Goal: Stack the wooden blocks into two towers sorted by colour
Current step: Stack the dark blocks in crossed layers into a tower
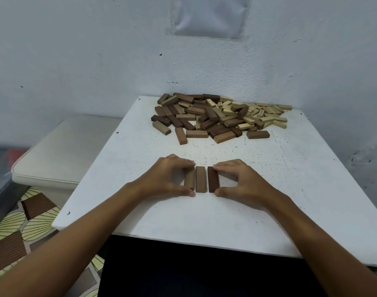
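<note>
Three brown wooden blocks lie flat side by side near the middle of the white table (290, 200). The left block (189, 179) is held end to end between the fingers and thumb of my left hand (168, 179). A mid-brown block (200, 179) lies in the centre, untouched. The dark brown block (213, 179) on the right is pinched end to end by my right hand (241, 181). A loose pile of blocks (217, 116) sits at the table's far side, dark ones mostly to the left and pale ones (262, 113) to the right.
The table stands against a white wall (97, 61). A cushioned seat (61, 155) is to the left, below table height, with a patterned floor (22, 228) under it. A dark surface (194, 269) lies below the table's near edge.
</note>
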The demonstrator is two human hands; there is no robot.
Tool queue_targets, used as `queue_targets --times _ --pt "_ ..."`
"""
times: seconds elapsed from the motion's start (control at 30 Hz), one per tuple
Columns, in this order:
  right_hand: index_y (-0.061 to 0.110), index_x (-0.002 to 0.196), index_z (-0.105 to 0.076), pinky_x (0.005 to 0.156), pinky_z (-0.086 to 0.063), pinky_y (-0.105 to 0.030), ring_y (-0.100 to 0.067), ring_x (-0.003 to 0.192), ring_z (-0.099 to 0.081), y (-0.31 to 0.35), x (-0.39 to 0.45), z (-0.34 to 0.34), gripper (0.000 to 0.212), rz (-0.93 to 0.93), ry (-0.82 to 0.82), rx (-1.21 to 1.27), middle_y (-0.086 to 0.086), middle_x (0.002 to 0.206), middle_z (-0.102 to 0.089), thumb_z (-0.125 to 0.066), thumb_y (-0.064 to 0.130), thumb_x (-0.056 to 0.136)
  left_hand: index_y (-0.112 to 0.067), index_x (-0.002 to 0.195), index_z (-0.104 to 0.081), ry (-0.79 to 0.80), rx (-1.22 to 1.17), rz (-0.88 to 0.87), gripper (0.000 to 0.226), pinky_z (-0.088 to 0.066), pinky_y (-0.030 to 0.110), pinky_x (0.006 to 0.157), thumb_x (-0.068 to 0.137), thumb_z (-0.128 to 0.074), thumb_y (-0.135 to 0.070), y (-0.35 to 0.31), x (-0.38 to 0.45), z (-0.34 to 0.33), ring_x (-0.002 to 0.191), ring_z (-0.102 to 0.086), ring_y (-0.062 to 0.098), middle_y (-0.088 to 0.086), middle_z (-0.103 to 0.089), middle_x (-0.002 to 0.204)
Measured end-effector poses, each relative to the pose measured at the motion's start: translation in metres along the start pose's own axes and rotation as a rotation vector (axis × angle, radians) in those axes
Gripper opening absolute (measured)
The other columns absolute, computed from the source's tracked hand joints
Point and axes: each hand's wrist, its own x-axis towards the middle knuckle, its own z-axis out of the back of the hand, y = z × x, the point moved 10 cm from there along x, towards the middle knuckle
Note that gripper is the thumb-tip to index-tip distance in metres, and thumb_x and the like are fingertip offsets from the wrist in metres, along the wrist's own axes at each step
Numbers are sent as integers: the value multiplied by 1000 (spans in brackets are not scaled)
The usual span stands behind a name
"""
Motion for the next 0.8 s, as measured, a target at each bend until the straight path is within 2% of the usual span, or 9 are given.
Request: queue_targets --times 0.1,0.17,0.3,0.4,0.5,0.6,0.7,0.8 --pt "30 134 -57 106 -36 -28 -1 126 -41 -1 5 -1 72 13 -24 3 12 136 -48 -87 35 69 -18 132 -61 -4 7 -2 82 -37 12 92 60 -92 -41 -3 5 -4 110 -52 7 -10 -57 113" --pt "31 133 -58 107 -37 -31 1 128 -39 -1 7 -2 73 31 -25 1 16 138 -49 -88 37 67 -17 130 -62 -7 13 -15 80 -35 9 91 60 -92 -41 -5 8 -5 112 -51 6 -14 -57 113" --pt "30 132 -61 108 -40 -35 -3 128 -42 -1 7 -4 77 30 -33 30 14 136 -50 -90 41 61 -16 124 -67 -23 -6 -30 81 -36 8 92 55 -91 -50 -7 8 -5 114 -51 5 -14 -60 114" --pt "29 124 -65 105 -42 -33 -1 122 -46 5 7 -4 72 57 -74 39 12 130 -55 -91 42 59 -15 121 -69 -30 -36 -46 81 -39 13 94 55 -78 -61 -15 5 -7 114 -53 4 -13 -62 119" --pt "26 121 -66 102 -44 -32 -3 119 -47 13 3 -5 67 83 -93 19 15 121 -56 -92 37 60 -19 123 -67 -34 -77 -6 79 -44 17 91 54 -76 -58 -14 1 -9 109 -54 2 -12 -62 115" --pt "25 126 -63 101 -44 -35 -6 118 -47 17 -2 -6 71 100 -91 -8 25 113 -52 -91 38 62 -23 131 -59 -21 -116 31 86 -43 16 92 53 -76 -57 -13 -3 -11 111 -54 0 -9 -60 117" --pt "25 131 -61 101 -42 -38 -7 119 -44 18 -5 -11 76 113 -75 -21 18 117 -55 -90 42 62 -24 133 -57 -16 -145 22 88 -43 15 94 53 -77 -56 -15 -7 -11 113 -55 0 -8 -62 119" --pt "26 130 -62 100 -41 -30 -2 119 -43 18 -9 -13 74 116 -76 -15 21 118 -53 -90 40 63 -22 129 -61 -12 -136 12 84 -44 16 93 53 -77 -56 -18 -11 -12 111 -56 1 -5 -62 118"
